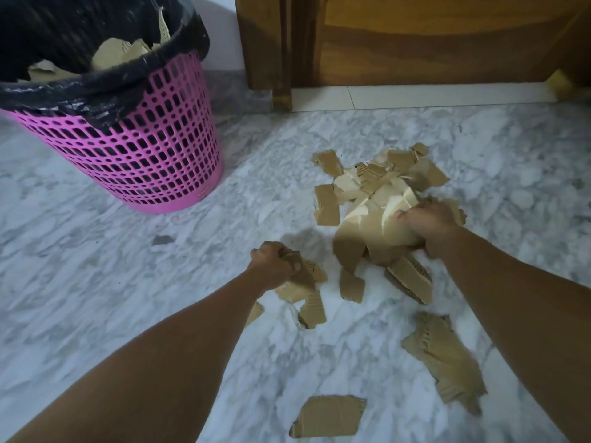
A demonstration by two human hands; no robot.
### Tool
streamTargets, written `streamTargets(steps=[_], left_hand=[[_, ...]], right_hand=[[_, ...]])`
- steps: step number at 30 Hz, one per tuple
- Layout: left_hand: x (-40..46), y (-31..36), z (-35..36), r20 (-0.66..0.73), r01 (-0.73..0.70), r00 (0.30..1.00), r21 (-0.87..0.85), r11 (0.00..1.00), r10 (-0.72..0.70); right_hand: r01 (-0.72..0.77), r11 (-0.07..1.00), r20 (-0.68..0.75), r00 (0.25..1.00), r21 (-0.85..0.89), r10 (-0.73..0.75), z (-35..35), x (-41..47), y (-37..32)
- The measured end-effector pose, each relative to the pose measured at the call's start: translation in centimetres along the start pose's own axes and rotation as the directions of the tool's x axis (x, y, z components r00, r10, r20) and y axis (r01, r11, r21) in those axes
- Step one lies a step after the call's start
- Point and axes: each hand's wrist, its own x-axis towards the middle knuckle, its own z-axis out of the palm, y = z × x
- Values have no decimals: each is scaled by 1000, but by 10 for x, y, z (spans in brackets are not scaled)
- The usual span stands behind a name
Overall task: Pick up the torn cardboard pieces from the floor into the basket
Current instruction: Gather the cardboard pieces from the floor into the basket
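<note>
A pink mesh basket [144, 155] with a black bag liner stands at the upper left, with cardboard scraps [112, 54] inside. Brown torn cardboard pieces lie on the marble floor in a heap [374, 180] right of centre. My right hand [425, 225] is closed on a bundle of pieces [371, 238] at the heap's near edge. My left hand [271, 263] grips a few smaller pieces [303, 282] nearer to me. Loose pieces lie close by: a long one [444, 359] at the right and a flat one [329, 415] at the bottom.
A wooden door and frame [415, 39] run along the far side, with a pale threshold strip [415, 95] below. The grey-white marble floor [96, 266] stretches between the basket and the heap.
</note>
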Motion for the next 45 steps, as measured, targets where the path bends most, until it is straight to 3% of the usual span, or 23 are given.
streamTargets(steps=[3, 5, 9, 14, 19, 23, 27, 33, 36, 38, 41, 45], left_hand=[[6, 18, 18, -5, -1, 1000, 64, 998, 1], [14, 34, 26, -21, -15, 1000, 79, 997, 16], [39, 70, 37, -61, -61, 996, 127, 990, 69], [74, 100, 48, -65, -197, 971, 335, 921, 231], [112, 118, 52, -47, -207, 971, 319, 925, 233], [141, 145, 54, 43, -268, 956, 530, 804, 291], [163, 173, 61, 77, -307, 948, 477, 824, 309], [189, 212, 68, 233, -455, 874, 701, 549, 427], [202, 221, 69, 255, -528, 840, 590, 611, 480], [205, 223, 70, 252, -492, 863, 622, 610, 438], [207, 228, 71, 220, -412, 892, 754, 511, 395], [203, 225, 62, 170, -337, 934, 712, 616, 315]], right_hand=[[-67, 996, 72, 995, 56, 63, -11, 5, 24], [-96, 995, 102, 990, -20, 97, -15, 7, 37], [-18, 992, 123, 992, -125, 33, -18, 21, 51], [48, 947, 106, 994, -317, -15, -20, 49, 59], [194, 858, 181, 976, -476, -121, -31, 81, 61], [234, 856, 199, 967, -460, -157, -33, 99, 57], [254, 815, 219, 963, -521, -160, -33, 113, 44], [286, 714, 286, 950, -639, -124, -33, 124, 29], [290, 712, 306, 946, -639, -110, -32, 129, 28], [299, 711, 308, 944, -637, -122, -29, 132, 27], [300, 705, 312, 943, -643, -117, -24, 136, 27], [294, 716, 306, 945, -634, -116, -23, 140, 31]])
